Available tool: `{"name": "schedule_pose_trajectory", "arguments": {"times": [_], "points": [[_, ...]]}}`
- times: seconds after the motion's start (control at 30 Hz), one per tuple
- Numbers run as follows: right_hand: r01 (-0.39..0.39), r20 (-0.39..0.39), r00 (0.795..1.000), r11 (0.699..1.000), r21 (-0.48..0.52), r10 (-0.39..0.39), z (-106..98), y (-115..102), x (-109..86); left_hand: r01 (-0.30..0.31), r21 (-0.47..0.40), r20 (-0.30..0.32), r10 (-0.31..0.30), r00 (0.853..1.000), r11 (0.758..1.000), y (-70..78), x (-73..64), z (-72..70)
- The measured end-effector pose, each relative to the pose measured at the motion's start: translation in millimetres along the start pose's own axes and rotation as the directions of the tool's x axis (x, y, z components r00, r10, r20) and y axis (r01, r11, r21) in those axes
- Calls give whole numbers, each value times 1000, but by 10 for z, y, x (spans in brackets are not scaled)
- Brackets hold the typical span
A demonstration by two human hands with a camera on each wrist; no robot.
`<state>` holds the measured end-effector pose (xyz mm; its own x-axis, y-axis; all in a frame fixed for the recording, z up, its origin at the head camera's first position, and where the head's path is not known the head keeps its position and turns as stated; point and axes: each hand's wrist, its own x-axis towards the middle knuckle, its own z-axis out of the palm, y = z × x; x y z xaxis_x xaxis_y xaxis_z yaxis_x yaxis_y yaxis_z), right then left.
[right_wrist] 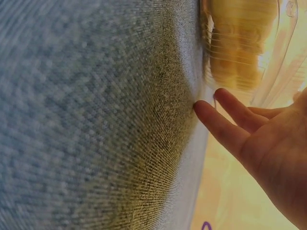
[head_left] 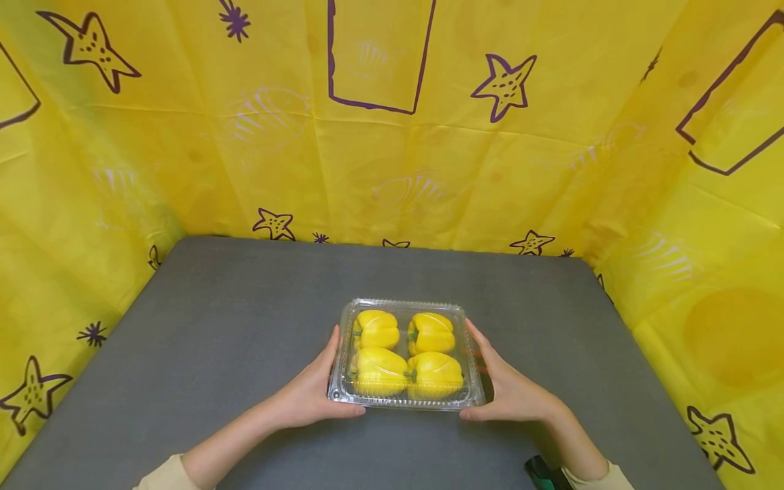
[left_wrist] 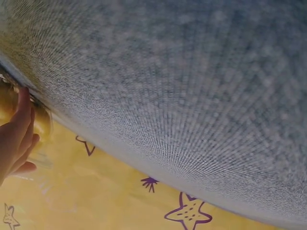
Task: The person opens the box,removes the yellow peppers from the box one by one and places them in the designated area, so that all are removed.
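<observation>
A clear plastic clamshell box (head_left: 404,403) sits low over the grey table in the head view. Several yellow bell peppers (head_left: 431,333) show through its lid. Along the box's left side lies my left hand (head_left: 315,388), its thumb by the near edge. My right hand (head_left: 513,389) flanks the opposite side, thumb by the near right corner. In the right wrist view its fingers (right_wrist: 225,129) stretch out straight beside the box. The left wrist view catches a fingertip against the box's edge, with the other fingers loosely bent. Whether the box's underside meets the table is hidden.
Grey cloth covers the table (head_left: 233,306). Yellow curtains (head_left: 392,170) with starfish drawings hang behind it and along both sides. A dark and green object (head_left: 542,473) shows by the right forearm at the bottom edge.
</observation>
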<state>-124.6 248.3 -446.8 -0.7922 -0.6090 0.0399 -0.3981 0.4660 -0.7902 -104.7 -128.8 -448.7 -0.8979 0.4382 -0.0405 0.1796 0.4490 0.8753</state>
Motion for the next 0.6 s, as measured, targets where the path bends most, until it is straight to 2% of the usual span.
{"name": "schedule_pose_trajectory", "arguments": {"times": [0.13,0.33,0.6], "points": [[2,4,1000,1000,-4,-2,-9,-11,7,0,20,-23,0,1000,1000,8,6,36],[6,0,1000,1000,-8,-6,-11,-22,8,48,50,-62,-44,997,998,37,10,107],[-3,-5,1000,1000,-10,3,-7,-28,6,108,124,-157,-88,984,986,95,5,225]]}}
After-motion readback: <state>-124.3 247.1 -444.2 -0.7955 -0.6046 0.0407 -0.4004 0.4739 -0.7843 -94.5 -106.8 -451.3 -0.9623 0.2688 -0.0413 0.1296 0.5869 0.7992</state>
